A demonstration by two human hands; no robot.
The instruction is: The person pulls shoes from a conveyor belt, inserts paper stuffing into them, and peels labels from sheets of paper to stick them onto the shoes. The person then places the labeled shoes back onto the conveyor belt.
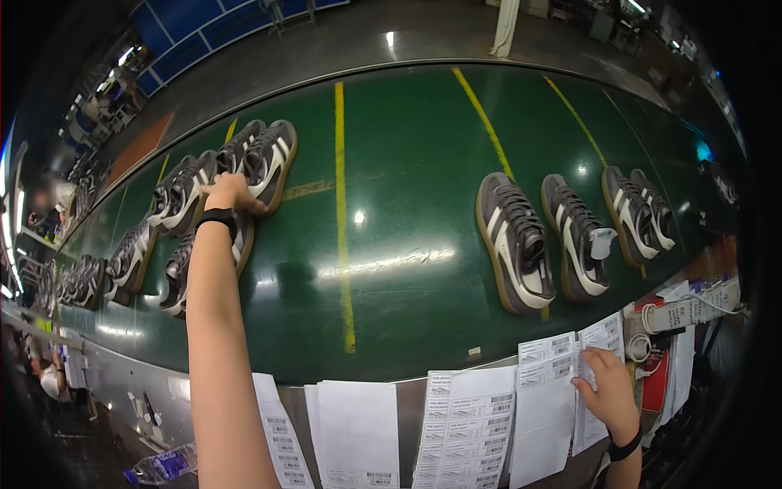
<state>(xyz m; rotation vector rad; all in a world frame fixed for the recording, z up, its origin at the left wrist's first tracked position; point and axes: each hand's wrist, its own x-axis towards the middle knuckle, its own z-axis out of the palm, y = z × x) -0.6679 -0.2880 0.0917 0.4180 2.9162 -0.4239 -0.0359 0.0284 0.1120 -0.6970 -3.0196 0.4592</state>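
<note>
My left arm stretches over the green conveyor belt (407, 196). My left hand (232, 194) is closed at the heel end of a pair of dark grey sneakers (271, 159) with white stripes and gum soles; its thumb lies by the right shoe. Just below that hand stands another sneaker (243, 240), partly covered by my wrist. My right hand (607, 389) rests over barcode label sheets (590, 424) at the near edge, thumb and fingers apart, with nothing visibly held. Across the belt from it, a sneaker (574, 236) carries a pale label (601, 243) at its opening.
More sneakers stand along the belt at left (130, 257) and at right (515, 244). Paper stacks (358, 432) and label sheets (464, 428) line the near edge. A plastic bottle (167, 464) lies at lower left. Cables (639, 346) and a red item (654, 383) sit at right.
</note>
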